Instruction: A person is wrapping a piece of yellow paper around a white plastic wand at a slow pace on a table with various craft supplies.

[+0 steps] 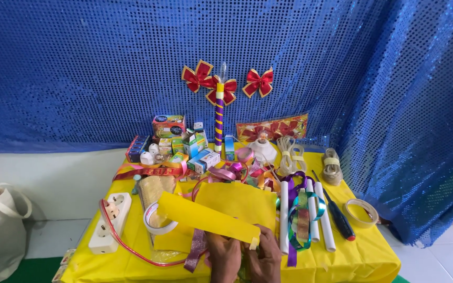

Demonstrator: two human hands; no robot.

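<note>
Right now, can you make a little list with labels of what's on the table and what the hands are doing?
Table: yellow cloth
Left hand: grips yellow paper strip from below
Right hand: pinches the strip's end
Left side: white power strip, red cable
Right side: white tubes, screwdriver, tape roll
Back: small boxes, striped stick
Wall: blue sequin curtain, red bows

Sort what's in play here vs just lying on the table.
In play:
left hand
right hand
yellow paper strip, in both hands
tape piece at its end

Lying about:
tape roll
screwdriver
white tubes
power strip
red bows
</note>
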